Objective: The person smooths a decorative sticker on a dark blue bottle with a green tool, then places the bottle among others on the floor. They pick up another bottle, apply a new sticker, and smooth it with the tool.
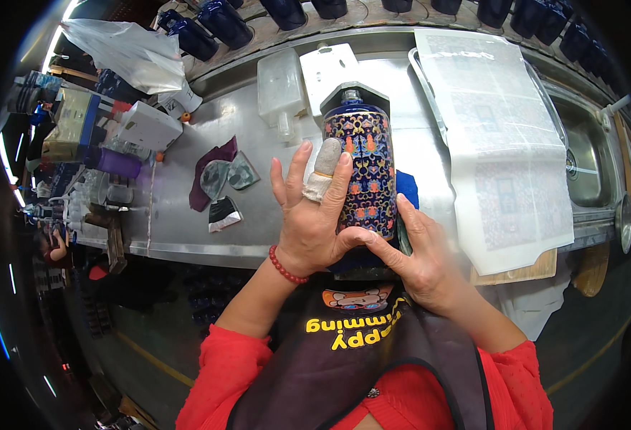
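A dark blue bottle (375, 147) covered in a colourful floral pattern lies with its neck pointing away from me. My left hand (308, 228) rests along its left side, fingers outstretched and spread. One of its fingers wears a grey finger cot (327, 159), and a red bead bracelet circles the wrist. On the lower right side of the bottle, my right hand (424, 266) lies with its fingers extended. Both thumbs come together at the bottle's near end. Beside the bottle shows a blue cloth (407, 189), partly covered. Under the neck is a grey angular support (378, 100).
Translucent sheets (512, 165) over patterned prints lie right, beside a metal sink (580, 168). A clear bottle (279, 89) and a white slab (327, 68) stand behind. Dark scraps (213, 172) lie left, near a white box (147, 130). Several blue bottles (223, 25) line the far edge.
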Motion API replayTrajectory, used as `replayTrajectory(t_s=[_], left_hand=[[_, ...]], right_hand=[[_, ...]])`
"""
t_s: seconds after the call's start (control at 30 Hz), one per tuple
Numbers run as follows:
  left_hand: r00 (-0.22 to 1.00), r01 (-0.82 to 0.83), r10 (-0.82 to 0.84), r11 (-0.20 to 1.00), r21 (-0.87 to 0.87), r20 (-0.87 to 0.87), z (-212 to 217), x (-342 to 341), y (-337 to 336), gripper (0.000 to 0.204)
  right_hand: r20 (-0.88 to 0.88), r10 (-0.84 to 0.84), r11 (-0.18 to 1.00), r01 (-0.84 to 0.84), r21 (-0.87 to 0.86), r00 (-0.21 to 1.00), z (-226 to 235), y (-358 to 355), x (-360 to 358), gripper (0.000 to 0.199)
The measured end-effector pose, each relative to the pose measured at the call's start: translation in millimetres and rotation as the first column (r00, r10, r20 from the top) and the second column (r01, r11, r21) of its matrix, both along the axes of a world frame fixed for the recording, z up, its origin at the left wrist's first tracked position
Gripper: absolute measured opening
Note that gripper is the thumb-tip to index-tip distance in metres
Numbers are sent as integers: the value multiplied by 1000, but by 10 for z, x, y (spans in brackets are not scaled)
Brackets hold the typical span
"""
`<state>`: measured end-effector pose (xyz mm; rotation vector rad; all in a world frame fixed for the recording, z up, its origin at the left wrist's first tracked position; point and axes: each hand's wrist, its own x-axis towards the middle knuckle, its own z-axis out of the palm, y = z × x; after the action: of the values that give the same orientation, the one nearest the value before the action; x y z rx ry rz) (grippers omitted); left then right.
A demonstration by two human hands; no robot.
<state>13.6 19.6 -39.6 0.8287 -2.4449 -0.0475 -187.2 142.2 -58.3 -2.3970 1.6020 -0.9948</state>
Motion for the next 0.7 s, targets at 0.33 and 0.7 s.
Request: replayTrajectory(t_s=[0.33,0.7], left_hand=[[994,57,-38,979,197,-102,134,-14,-25,103],[999,20,-24,987,158,25,117,-89,-67,108]], right_hand=[[220,-3,997,-13,70,976,151,-208,-160,64],[223,-61,993,36,115,973,161,-711,-143,64]])
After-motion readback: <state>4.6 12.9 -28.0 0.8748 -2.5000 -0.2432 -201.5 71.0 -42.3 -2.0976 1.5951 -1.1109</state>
